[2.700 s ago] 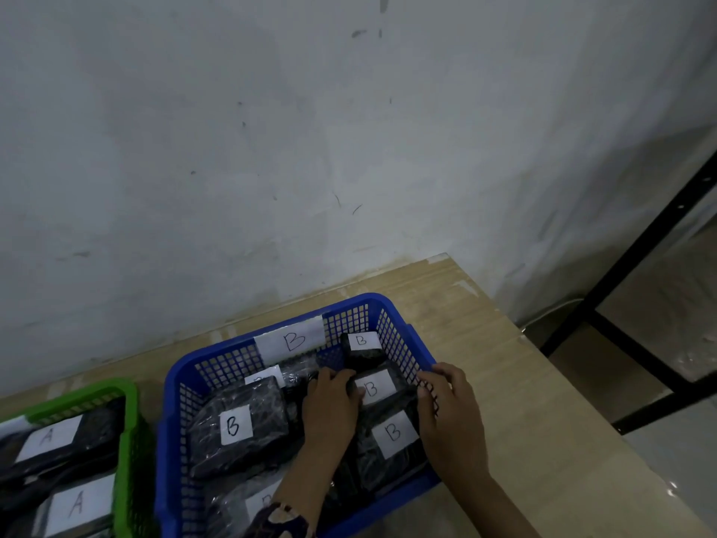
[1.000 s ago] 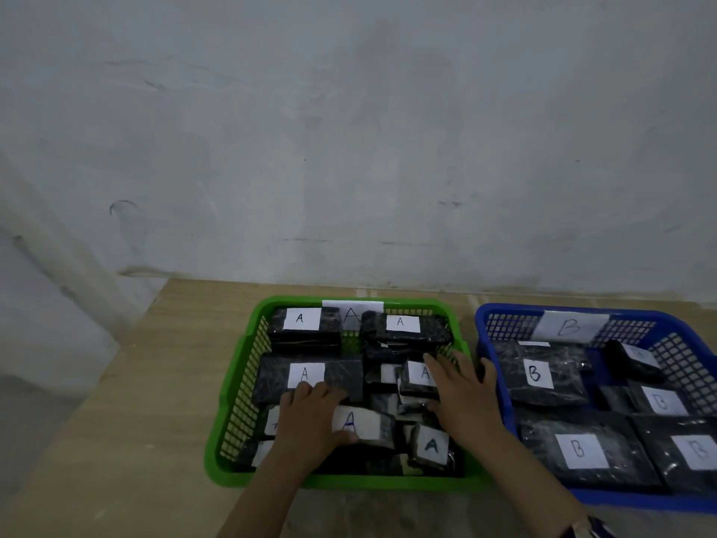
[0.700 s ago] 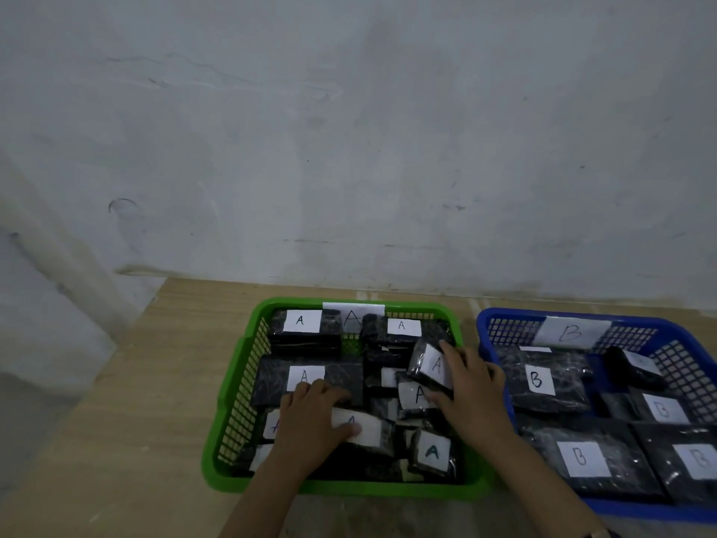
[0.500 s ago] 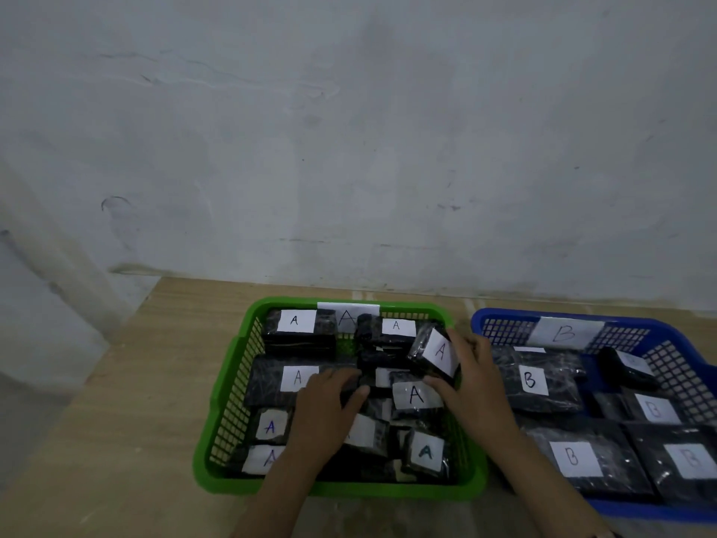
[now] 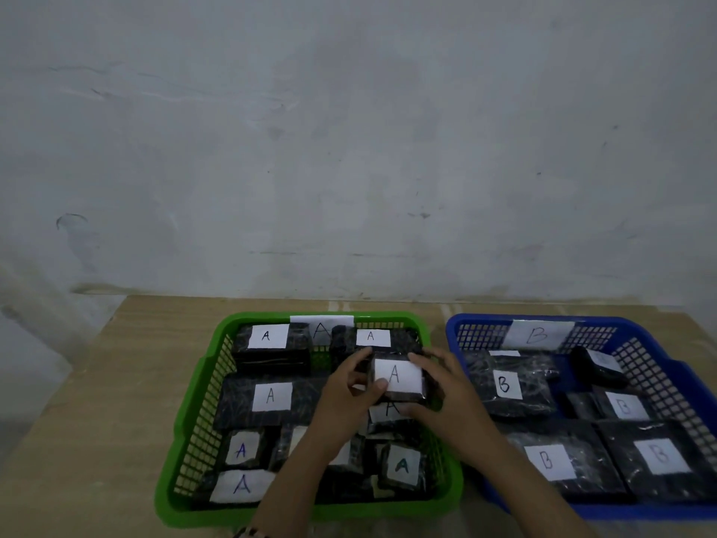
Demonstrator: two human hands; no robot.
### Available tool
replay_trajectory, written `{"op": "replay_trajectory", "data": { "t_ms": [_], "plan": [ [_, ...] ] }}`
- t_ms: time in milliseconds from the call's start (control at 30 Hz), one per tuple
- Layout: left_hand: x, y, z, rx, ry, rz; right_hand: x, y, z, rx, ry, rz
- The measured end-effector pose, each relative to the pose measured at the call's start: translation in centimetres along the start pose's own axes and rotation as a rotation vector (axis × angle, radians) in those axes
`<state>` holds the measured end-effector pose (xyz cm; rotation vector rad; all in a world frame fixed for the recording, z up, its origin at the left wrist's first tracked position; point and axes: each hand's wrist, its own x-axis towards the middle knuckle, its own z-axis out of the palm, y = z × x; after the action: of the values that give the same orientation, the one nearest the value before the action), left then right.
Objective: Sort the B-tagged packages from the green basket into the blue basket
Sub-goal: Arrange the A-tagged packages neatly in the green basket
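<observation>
**Both hands on an A-tagged package above the green basket**

Layout. Two plastic mesh baskets stand side by side on the wooden desk, close to its far edge, which meets a pale wall. The green basket is on the left; the blue basket is just beside it on the right. A paper label marked "A" is fixed to the far wall of the green basket, and a label marked "B" to the far wall of the blue basket.

Contents. The green basket holds black wrapped packages with white tags; every readable tag shows "A". No B tag is visible in it, though some packages are partly covered by the hands. The blue basket holds B-tagged packages, lying flat, tags up.

Hands. The left hand and right hand together hold one A-tagged package raised over the middle of the green basket, tag facing the camera. The left fingers curl around its left edge, with the thumb pressed on the tag's lower left corner. The right fingers close over its right edge. Both forearms enter from the near edge of the desk.
</observation>
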<state>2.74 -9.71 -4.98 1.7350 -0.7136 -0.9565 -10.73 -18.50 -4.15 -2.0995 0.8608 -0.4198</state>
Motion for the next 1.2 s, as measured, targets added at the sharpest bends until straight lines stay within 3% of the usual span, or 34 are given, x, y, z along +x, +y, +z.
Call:
{"op": "replay_trajectory", "data": {
  "t_ms": [300,433,533,633,700,900,1200],
  "plan": [
    [-0.4,-0.6,-1.1,0.026,0.000,0.064,0.3,-0.8,0.7,0.276,0.016,0.205],
    [-1.4,-2.1,-3.7,0.193,0.108,0.112,0.0,-0.7,0.7,0.313,0.021,0.229],
    [-2.5,-3.8,-6.3,0.527,0.139,0.115,-0.4,-0.5,0.7,0.321,0.048,0.238],
    [-3.7,-4.6,-7.8,1.079,-0.070,-0.017,-0.9,-0.4,1.1,0.333,0.069,0.244],
    [-4.0,-4.8,-8.0,1.203,-0.161,-0.087,-1.2,-0.5,1.4,0.337,0.072,0.244],
    [-3.8,-4.6,-7.7,1.193,-0.097,0.045,-1.8,-0.7,1.6,0.344,0.091,0.243],
    [-5.0,-4.8,-6.7,1.242,-0.191,-0.004,-2.4,0.1,1.1,0.341,0.132,0.252]
  ]
}}
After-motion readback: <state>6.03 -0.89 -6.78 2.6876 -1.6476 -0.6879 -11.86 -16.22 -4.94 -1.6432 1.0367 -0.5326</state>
